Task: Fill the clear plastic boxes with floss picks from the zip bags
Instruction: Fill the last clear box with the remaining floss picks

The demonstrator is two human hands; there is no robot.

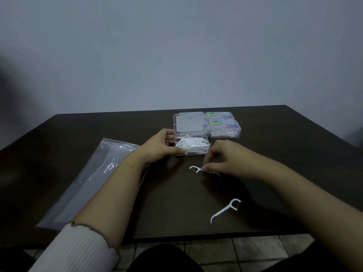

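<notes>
On the dark table (pixel 98 126), an open clear plastic box (pixel 191 147) heaped with white floss picks is held at its left side by the left hand (pixel 160 143), its grip curled round the box wall. Just in front of the box, a floss pick (pixel 195 169) is pinched narrowly by the right hand (pixel 220 156). Another floss pick (pixel 225 211) lies nearer the table's front edge. Two closed, filled boxes (pixel 224 125) stand behind, and an emptied zip bag (pixel 88 179) lies at the left.

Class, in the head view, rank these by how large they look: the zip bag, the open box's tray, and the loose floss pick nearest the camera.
1. zip bag
2. open box's tray
3. loose floss pick, though nearness to the camera enlarges it
</notes>
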